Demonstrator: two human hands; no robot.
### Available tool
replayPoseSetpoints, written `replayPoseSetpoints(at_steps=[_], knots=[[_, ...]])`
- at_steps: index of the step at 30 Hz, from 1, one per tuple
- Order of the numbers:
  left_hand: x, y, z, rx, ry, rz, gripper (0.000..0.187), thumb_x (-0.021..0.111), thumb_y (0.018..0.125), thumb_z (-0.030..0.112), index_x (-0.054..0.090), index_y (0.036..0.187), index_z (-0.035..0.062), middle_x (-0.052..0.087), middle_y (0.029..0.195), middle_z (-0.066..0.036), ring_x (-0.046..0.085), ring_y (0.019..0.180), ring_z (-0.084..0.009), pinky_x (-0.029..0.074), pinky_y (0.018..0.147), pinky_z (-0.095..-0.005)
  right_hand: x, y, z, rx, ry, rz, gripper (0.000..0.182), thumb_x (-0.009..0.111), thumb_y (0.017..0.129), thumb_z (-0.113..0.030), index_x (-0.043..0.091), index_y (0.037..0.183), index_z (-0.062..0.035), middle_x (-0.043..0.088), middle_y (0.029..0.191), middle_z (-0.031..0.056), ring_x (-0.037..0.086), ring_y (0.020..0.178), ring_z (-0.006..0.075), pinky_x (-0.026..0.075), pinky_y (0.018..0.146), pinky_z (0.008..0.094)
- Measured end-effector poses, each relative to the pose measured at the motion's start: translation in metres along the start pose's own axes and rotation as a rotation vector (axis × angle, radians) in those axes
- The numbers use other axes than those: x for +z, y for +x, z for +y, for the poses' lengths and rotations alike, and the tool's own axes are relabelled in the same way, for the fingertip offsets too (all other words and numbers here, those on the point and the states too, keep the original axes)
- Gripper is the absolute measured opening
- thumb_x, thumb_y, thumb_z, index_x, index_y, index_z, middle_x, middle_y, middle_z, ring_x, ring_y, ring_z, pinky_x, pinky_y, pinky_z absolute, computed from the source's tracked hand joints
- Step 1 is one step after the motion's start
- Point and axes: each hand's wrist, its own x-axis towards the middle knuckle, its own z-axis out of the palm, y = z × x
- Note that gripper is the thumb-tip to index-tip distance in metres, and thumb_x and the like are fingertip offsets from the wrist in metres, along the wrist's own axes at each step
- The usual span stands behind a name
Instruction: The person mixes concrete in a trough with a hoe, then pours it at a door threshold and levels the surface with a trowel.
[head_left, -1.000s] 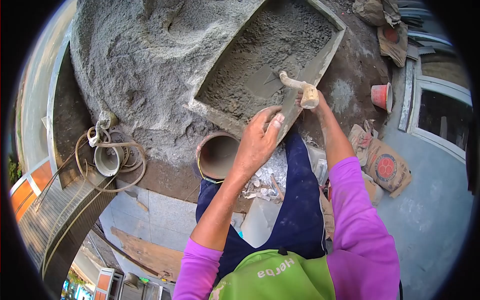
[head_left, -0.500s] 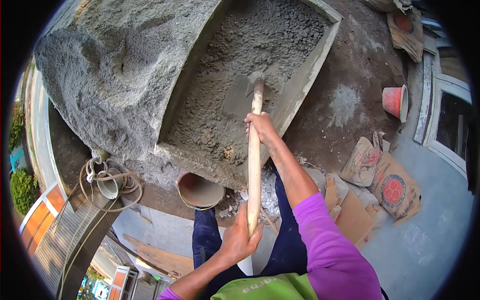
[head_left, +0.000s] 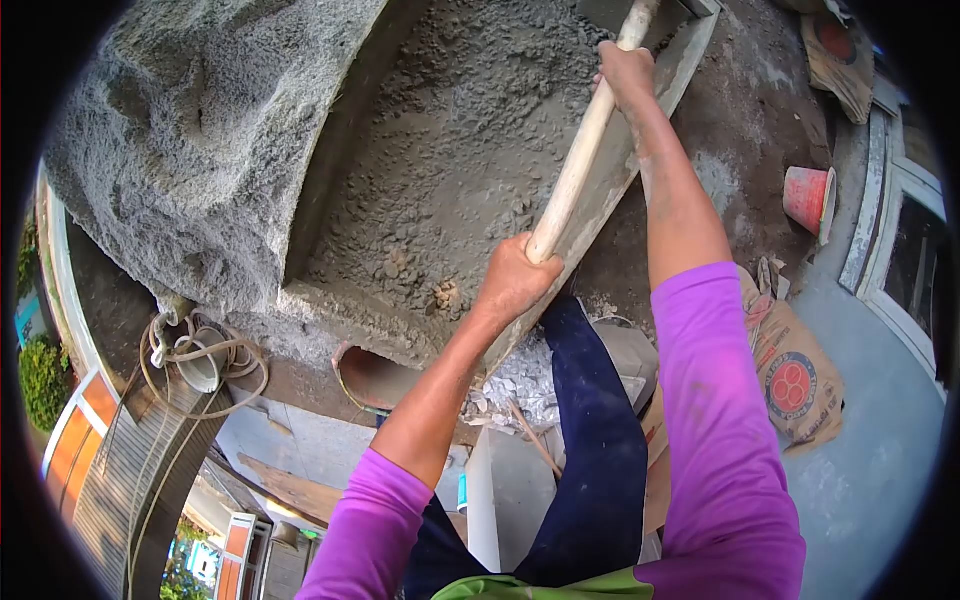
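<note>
Wooden handle (head_left: 580,165) held by both hands over wet mortar (head_left: 450,170).

Both hands, left hand (head_left: 515,280) and right hand (head_left: 625,72), grip a wooden handle (head_left: 578,165) (over a mortar trough (head_left: 455,170)).

Left hand (head_left: 515,278) is gripping low, fingers curled tight, bare forearm running down to a bright purple sleeve (head_left: 365,535). Right hand (head_left: 625,72) is clenching higher up, arm stretching nearly straight forward, purple sleeve covering the upper arm.
</note>
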Motion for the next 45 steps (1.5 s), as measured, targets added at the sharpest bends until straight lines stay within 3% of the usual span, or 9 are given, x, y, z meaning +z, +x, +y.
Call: replayPoseSetpoints(at_steps=[3, 7, 9, 15, 21, 25, 33, 39, 45], knots=[[-0.019, -0.036, 0.002, -0.07, -0.04, 0.048, 0.028, 0.066, 0.078, 0.019, 0.065, 0.091, -0.006, 0.062, 0.072, -0.006, 0.057, 0.065, -0.0132, 0.048, 0.062, -0.033, 0.028, -0.024, 0.011, 0.113, -0.029, -0.035, 0.037, 0.061, 0.078, -0.012, 0.057, 0.099, 0.0176, 0.063, 0.071, 0.0194, 0.065, 0.052, 0.0287, 0.053, 0.046, 0.0423], [-0.062, -0.1, -0.002, -0.1, 0.167, 0.073, 0.026, 0.066, 0.078, 0.019, 0.063, 0.087, -0.0055, 0.064, 0.068, -0.012, 0.06, 0.061, -0.0178, 0.049, 0.06, -0.0359, 0.033, -0.089, 0.032, 0.327, 0.223, -0.062, 0.018, 0.062, 0.083, -0.012, 0.053, 0.079, 0.0032, 0.053, 0.062, 0.0089, 0.055, 0.046, 0.0214, 0.05, 0.041, 0.0397], [-0.071, -0.143, -0.015, -0.188, 0.303, 0.103, 0.032, 0.07, 0.075, 0.023, 0.067, 0.092, -0.0038, 0.067, 0.077, -0.028, 0.07, 0.075, -0.0408, 0.054, 0.07, -0.0463, 0.037, -0.145, 0.05, 0.428, 0.282, -0.061, 0.017, 0.061, 0.084, -0.012, 0.052, 0.083, 0.0028, 0.052, 0.063, 0.0085, 0.054, 0.045, 0.0208, 0.05, 0.04, 0.0399], [-0.074, -0.236, -0.109, -0.11, 0.471, 0.128, 0.024, 0.074, 0.075, 0.025, 0.065, 0.083, 0.0039, 0.067, 0.072, -0.023, 0.067, 0.071, -0.0425, 0.054, 0.065, -0.0484, 0.028, -0.268, 0.058, 0.509, 0.408, -0.102, 0.021, 0.061, 0.085, -0.011, 0.045, 0.096, -0.0004, 0.051, 0.065, 0.0084, 0.052, 0.045, 0.0189, 0.048, 0.038, 0.0376], [-0.018, -0.088, -0.013, 0.074, 0.393, 0.19, 0.024, 0.068, 0.078, 0.021, 0.064, 0.091, 0.001, 0.067, 0.077, -0.027, 0.068, 0.076, -0.045, 0.054, 0.069, -0.0504, -0.007, -0.096, -0.028, 0.13, 0.288, -0.035, 0.029, 0.067, 0.086, -0.014, 0.046, 0.099, 0.001, 0.053, 0.072, 0.0082, 0.054, 0.051, 0.0165, 0.05, 0.041, 0.0338], [-0.006, -0.054, 0.059, 0.028, 0.36, 0.245, 0.026, 0.067, 0.078, 0.021, 0.062, 0.088, -0.0025, 0.065, 0.074, -0.029, 0.067, 0.076, -0.0472, 0.053, 0.069, -0.0517, 0.016, 0.032, -0.006, 0.15, 0.342, -0.272, 0.026, 0.065, 0.09, -0.016, 0.05, 0.098, 0.0033, 0.053, 0.072, 0.0071, 0.054, 0.057, 0.0164, 0.052, 0.051, 0.0338], [-0.049, -0.226, 0.009, -0.365, 0.395, 0.153, 0.029, 0.068, 0.078, 0.023, 0.061, 0.088, -0.0029, 0.066, 0.074, -0.028, 0.068, 0.076, -0.0467, 0.054, 0.071, -0.0527, 0.06, -0.213, 0.051, 0.596, 0.181, -0.331, 0.024, 0.059, 0.087, -0.011, 0.051, 0.097, 0.0078, 0.054, 0.069, 0.0103, 0.056, 0.05, 0.0204, 0.053, 0.043, 0.0394], [-0.074, -0.342, -0.067, -0.366, 0.445, 0.158, 0.026, 0.071, 0.076, 0.021, 0.06, 0.085, 0.0, 0.064, 0.066, -0.025, 0.067, 0.065, -0.0431, 0.055, 0.06, -0.0494, 0.072, -0.36, 0.092, 0.783, 0.203, -0.352, 0.021, 0.059, 0.088, -0.013, 0.05, 0.098, 0.0034, 0.053, 0.069, 0.0095, 0.053, 0.046, 0.0195, 0.049, 0.039, 0.0379], [-0.071, -0.311, -0.058, -0.19, 0.409, 0.183, 0.025, 0.071, 0.078, 0.022, 0.057, 0.082, 0.0013, 0.065, 0.069, -0.024, 0.067, 0.068, -0.0427, 0.054, 0.062, -0.0506, 0.046, -0.31, 0.007, 0.498, 0.269, -0.262, 0.02, 0.063, 0.087, -0.013, 0.047, 0.091, -0.002, 0.051, 0.069, 0.0067, 0.053, 0.049, 0.0165, 0.049, 0.041, 0.0354]])
